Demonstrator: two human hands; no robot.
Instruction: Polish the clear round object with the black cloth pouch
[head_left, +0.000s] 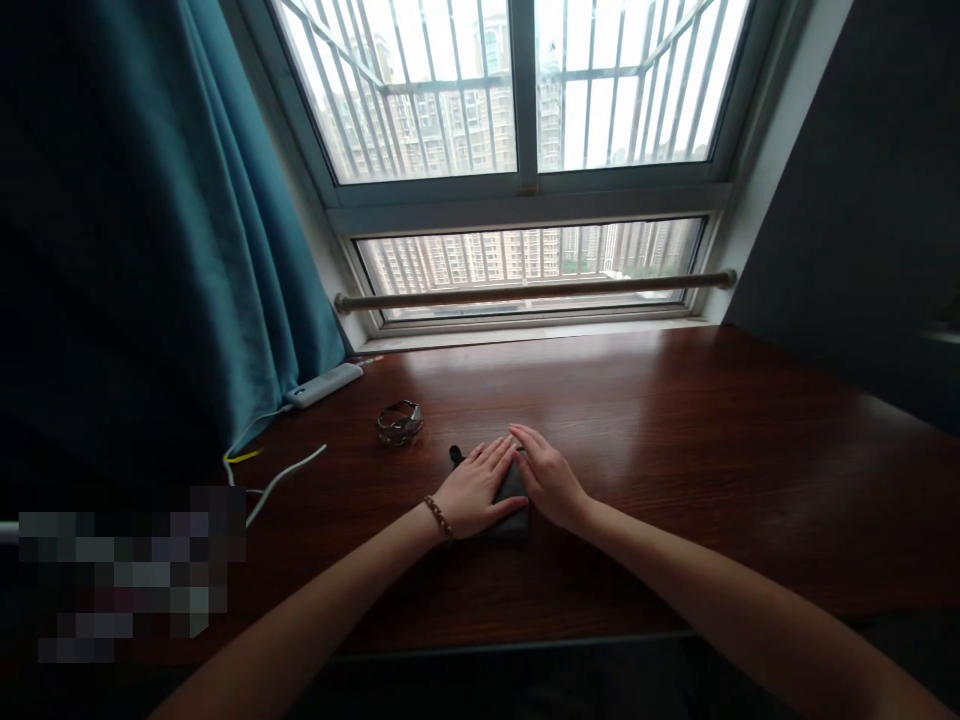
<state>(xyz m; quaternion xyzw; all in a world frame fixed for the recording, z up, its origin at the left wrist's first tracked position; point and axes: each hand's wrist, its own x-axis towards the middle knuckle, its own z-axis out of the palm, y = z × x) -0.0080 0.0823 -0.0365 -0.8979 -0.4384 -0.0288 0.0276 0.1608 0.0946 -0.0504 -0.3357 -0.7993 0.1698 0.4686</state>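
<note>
Both my hands lie flat on a small dark flat object (512, 506), perhaps a folded cloth or pouch, in the middle of the dark wooden table (675, 440). My left hand (476, 492), with a beaded bracelet at the wrist, presses its left part with fingers stretched out. My right hand (546, 478) rests on its right part, fingers straight and together. A small black tab (455, 455) sticks out just past my left fingertips.
A metal wristwatch (400, 422) lies left of the hands. A white power strip (324, 385) with white cables (285, 475) sits by the teal curtain (150, 250) at the left. A barred window (525, 150) and wooden rail (536, 290) face me.
</note>
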